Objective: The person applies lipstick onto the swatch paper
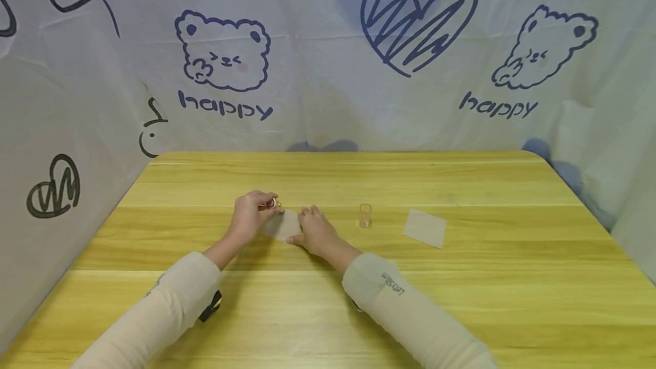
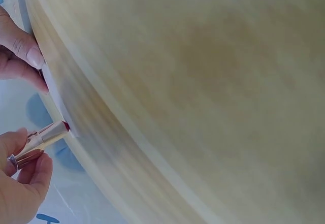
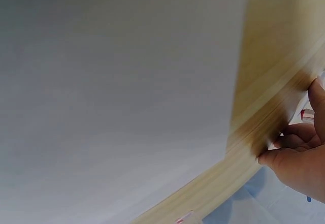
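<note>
My left hand pinches a lipstick with a gold and silver tube and a dark red tip. In the left wrist view the tip meets, or nearly meets, a small pale paper sheet lying flat on the table. My right hand presses on the right part of this sheet with thumb and fingertips spread, covering that edge. To the right of that hand stands a small clear cap with a pinkish outline.
A second pale paper square lies on the wooden table farther right. Behind the table hangs a white cloth with drawn bears and hearts. A black object shows beside the left sleeve.
</note>
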The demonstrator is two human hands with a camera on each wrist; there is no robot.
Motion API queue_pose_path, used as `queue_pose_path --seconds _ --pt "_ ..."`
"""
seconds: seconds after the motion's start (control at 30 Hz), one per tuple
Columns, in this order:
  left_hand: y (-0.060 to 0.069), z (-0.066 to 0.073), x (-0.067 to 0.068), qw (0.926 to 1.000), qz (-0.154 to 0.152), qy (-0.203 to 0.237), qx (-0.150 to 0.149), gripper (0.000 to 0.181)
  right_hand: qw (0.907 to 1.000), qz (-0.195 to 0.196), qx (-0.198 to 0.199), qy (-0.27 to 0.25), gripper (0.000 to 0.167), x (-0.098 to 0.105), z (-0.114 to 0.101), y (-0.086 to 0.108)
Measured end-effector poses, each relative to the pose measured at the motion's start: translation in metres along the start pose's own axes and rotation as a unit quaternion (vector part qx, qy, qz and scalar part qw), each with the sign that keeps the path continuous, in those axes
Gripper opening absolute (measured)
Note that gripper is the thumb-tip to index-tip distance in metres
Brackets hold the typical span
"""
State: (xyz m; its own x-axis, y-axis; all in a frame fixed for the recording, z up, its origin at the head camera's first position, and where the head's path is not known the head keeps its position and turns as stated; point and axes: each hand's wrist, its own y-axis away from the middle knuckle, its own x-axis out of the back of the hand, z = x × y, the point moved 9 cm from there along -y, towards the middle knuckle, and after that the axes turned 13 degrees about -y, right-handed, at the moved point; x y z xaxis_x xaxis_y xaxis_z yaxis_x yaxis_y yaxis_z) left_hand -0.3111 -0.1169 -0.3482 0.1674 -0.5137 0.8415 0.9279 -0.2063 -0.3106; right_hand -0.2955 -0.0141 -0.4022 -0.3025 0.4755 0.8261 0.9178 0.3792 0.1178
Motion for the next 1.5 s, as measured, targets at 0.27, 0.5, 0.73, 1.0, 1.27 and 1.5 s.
queue_pose_path --seconds 0.27,0.5,0.73,1.0,1.27,1.5 --pt "0.001 0.003 -0.001 0.9999 -0.005 -0.007 -0.005 0.024 1.0 -0.002 -0.007 -0.002 0.063 -0.002 0.001 -0.001" --pt "0.002 0.003 -0.001 0.9999 0.0 -0.012 -0.008 0.024 1.0 0.003 -0.006 -0.003 0.063 0.0 0.001 0.0" --pt "0.003 0.002 0.0 0.9999 0.0 -0.009 -0.008 0.024 1.0 0.003 -0.004 -0.004 0.063 0.0 0.0 0.0" --pt "0.005 0.003 0.003 0.9997 0.009 -0.016 -0.017 0.024 1.0 -0.002 -0.005 0.0 0.064 0.0 0.0 -0.001" --pt "0.009 0.003 0.003 0.9999 -0.003 -0.012 -0.011 0.024 0.9999 -0.007 -0.008 -0.008 0.065 0.0 0.0 0.0" --pt "0.011 0.003 0.004 1.0 -0.006 -0.002 -0.007 0.025 0.9998 -0.004 -0.01 -0.015 0.064 0.001 0.0 0.001"
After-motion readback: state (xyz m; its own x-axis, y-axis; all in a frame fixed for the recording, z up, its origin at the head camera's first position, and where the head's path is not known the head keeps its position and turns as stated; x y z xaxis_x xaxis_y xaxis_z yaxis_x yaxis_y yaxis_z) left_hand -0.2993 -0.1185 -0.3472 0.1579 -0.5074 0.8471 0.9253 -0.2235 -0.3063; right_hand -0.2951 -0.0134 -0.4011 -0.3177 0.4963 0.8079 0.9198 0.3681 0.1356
